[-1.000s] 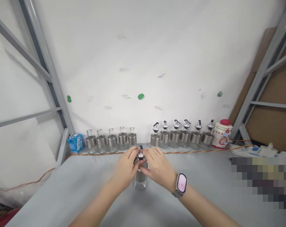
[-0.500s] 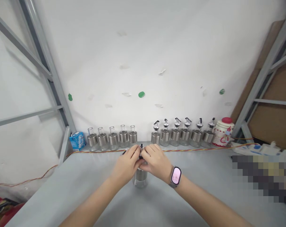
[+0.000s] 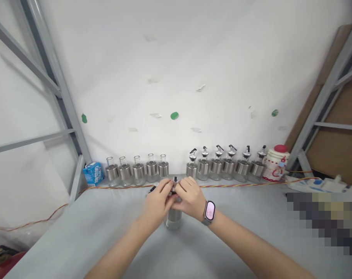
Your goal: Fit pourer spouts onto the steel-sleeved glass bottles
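An oil bottle point(image 3: 173, 224) of clear glass with a steel sleeve stands upright on the grey table in front of me. At its neck, my left hand point(image 3: 156, 202) and my right hand point(image 3: 191, 197) are closed around a pour spout point(image 3: 175, 179), whose dark tip pokes up between the fingers. The fingers hide the joint between spout and neck. Behind my left hand, part of another black-tipped piece point(image 3: 152, 189) shows on the table; most of it is covered.
Several bottles without spouts point(image 3: 138, 170) line the back left, and several with spouts point(image 3: 217, 166) the back right. A blue carton point(image 3: 94, 174) and a red-topped white jar point(image 3: 276, 164) flank the rows. A twisted red-yellow wire point(image 3: 231, 185) runs along the back.
My right wrist has shifted slightly inward and up, turning a little. Both hands keep their grip on the spout. The view has moved slightly.
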A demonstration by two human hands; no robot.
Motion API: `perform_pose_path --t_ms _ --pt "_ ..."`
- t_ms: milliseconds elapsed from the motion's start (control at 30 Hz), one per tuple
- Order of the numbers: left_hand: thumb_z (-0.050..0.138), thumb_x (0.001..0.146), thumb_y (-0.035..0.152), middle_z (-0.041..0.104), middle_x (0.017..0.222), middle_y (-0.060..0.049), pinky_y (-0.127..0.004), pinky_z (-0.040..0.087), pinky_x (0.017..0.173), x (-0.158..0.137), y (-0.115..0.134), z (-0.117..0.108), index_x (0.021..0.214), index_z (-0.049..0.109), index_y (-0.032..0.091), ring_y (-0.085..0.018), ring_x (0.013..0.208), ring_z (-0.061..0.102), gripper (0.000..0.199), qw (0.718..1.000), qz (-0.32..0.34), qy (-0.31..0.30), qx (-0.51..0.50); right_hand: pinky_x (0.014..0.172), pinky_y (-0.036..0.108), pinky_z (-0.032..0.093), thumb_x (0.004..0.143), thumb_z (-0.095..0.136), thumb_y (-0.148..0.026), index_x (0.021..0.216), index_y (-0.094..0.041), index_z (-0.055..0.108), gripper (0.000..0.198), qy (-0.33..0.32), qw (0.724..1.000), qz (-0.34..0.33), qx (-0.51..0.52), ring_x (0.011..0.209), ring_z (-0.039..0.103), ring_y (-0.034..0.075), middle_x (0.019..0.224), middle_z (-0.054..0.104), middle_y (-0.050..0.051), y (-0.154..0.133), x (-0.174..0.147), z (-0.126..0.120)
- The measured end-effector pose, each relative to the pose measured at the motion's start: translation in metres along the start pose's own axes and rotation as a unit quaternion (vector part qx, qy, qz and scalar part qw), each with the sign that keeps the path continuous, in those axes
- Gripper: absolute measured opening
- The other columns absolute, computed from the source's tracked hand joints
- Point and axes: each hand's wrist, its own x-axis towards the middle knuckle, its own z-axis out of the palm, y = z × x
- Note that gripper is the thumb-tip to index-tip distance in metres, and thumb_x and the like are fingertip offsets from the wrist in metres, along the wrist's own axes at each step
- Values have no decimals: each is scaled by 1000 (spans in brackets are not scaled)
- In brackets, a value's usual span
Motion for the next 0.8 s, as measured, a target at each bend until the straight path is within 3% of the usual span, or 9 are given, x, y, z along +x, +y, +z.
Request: perform_pose_path --t_ms 133,233,333,400,567,633,700,800 --pt "47 79 25 59 95 -6 -37 42 81 1 4 0 104 45 19 -18 88 56 25 988 -63 1 -145 61 32 34 74 52 -32 80 -14 54 19 -54 996 28 61 67 44 19 70 52 5 4 -2 -10" --pt "48 78 22 60 94 -5 -33 44 78 2 4 -5 101 42 20 -17 89 57 24 932 -126 -25 -338 69 34 40 71 59 -38 108 -14 45 46 -95 970 121 187 76 50 20 86 56 7 2 -11 -22" --pt "52 76 21 62 94 -5 -33 44 81 4 0 -11 102 41 21 -17 90 58 29 874 -165 -68 -451 73 35 44 65 65 -40 120 -19 34 67 -92 899 275 327 85 52 20 101 53 9 -7 -24 -23" --pt "57 73 21 63 96 -6 -35 43 83 5 -2 -13 105 42 20 -18 93 57 35 861 -180 -75 -469 76 37 44 61 69 -38 119 -21 36 68 -120 847 311 413 94 52 21 110 51 10 -15 -31 -16" --pt "61 70 27 59 101 -8 -35 40 85 4 5 -9 105 47 17 -21 96 54 39 897 -182 -55 -399 93 40 33 57 73 -33 126 -22 31 82 -171 743 292 578 113 41 23 126 41 12 -19 -30 -7" --pt "60 71 31 58 100 -7 -34 40 83 2 11 -6 103 46 18 -20 94 54 37 912 -187 -33 -364 90 40 36 63 67 -39 126 -22 32 74 -197 675 300 645 111 44 22 125 44 12 -11 -27 -16" --pt "57 73 33 57 97 -6 -33 41 81 -1 18 -3 101 45 19 -19 92 54 35 912 -194 -21 -362 89 41 37 75 50 -50 125 -23 35 59 -175 611 328 699 111 45 21 125 44 13 0 -22 -28" --pt "54 75 33 57 95 -4 -31 41 80 -1 28 0 101 44 19 -18 91 53 31 894 -196 -21 -402 89 42 36 76 47 -52 123 -26 39 54 -140 584 335 726 112 44 21 128 42 11 9 -12 -44"
